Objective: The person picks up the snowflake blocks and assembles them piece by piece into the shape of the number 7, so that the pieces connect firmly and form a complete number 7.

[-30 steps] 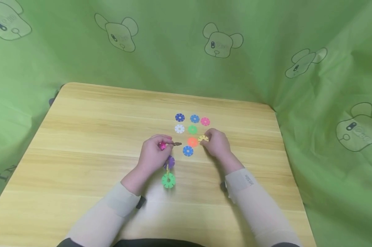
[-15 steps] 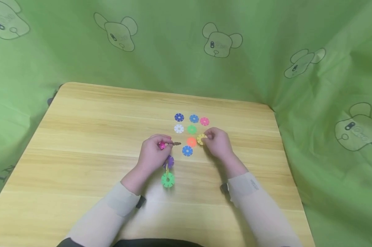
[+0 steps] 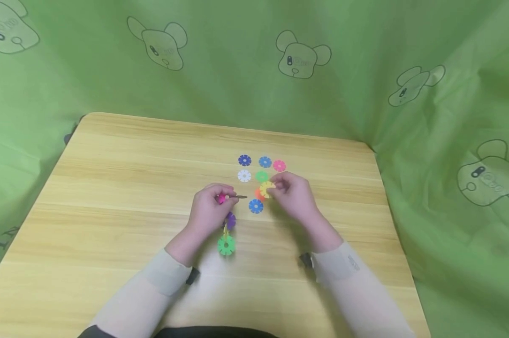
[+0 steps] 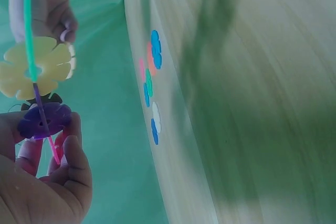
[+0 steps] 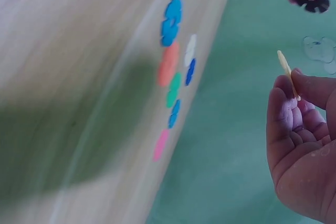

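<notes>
My left hand point(image 3: 209, 210) grips a chain of joined, slotted plastic snowflake discs. In the head view a green disc point(image 3: 226, 245) hangs at its near end, then a yellow one seen edge-on, then a purple disc point(image 3: 231, 220). A pink disc point(image 3: 222, 199) and a dark brown disc point(image 3: 241, 197) show at the fingers. The left wrist view shows the chain's yellow disc point(image 4: 47, 80) broadside. Between thumb and fingers my right hand point(image 3: 294, 195) pinches a single yellow disc point(image 3: 266, 189), edge-on in the right wrist view. It is apart from the chain.
Loose discs lie flat on the wooden table point(image 3: 110, 197) beyond and between the hands: dark blue point(image 3: 244, 160), blue point(image 3: 265, 162), pink point(image 3: 279, 165), white point(image 3: 244, 176), green point(image 3: 261, 176), orange point(image 3: 259, 194) and another blue point(image 3: 256, 206). Green cloth point(image 3: 237, 94) hangs behind the table.
My right hand has lifted the yellow disc and carried it left, over the orange disc, turning its face into view. The left hand stays nearly still; its chain's hanging end shifts slightly left.
</notes>
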The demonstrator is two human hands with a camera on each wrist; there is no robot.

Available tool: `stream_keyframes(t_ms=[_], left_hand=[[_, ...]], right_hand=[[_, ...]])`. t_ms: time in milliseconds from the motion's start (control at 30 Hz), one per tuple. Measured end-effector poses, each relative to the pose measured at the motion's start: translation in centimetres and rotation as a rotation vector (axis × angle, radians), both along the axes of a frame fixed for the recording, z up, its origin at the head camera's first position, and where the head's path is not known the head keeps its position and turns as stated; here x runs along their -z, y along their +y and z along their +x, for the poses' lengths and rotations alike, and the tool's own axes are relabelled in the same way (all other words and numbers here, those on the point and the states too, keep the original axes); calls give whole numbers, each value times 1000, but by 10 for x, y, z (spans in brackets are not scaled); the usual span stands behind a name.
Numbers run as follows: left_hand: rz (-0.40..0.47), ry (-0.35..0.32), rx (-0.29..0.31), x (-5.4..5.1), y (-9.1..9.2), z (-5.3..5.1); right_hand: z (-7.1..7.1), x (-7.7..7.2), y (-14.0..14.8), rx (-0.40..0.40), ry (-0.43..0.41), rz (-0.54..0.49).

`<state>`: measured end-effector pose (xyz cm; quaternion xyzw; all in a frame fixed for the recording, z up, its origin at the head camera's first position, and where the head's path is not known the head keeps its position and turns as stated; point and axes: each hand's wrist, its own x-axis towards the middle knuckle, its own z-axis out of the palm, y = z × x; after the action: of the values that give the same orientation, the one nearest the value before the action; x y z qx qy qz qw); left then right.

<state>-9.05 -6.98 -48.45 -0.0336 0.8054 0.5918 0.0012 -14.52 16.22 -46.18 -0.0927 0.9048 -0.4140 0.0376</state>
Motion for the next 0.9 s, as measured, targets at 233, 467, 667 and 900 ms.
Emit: stream_keyframes(t_ms=[233, 467, 667, 900], left_hand=[[-32, 22, -2, 1, 0, 0], [-59, 39, -12, 1, 0, -1], [-61, 47, -8, 2, -1, -1], [-17, 21, -3, 0, 2, -1]], right_hand=[[11, -14, -9, -48, 19, -53], [16, -19, -15, -50, -35, -106], [18, -17, -17, -53, -92, -168], [19, -17, -20, -51, -125, -195]])
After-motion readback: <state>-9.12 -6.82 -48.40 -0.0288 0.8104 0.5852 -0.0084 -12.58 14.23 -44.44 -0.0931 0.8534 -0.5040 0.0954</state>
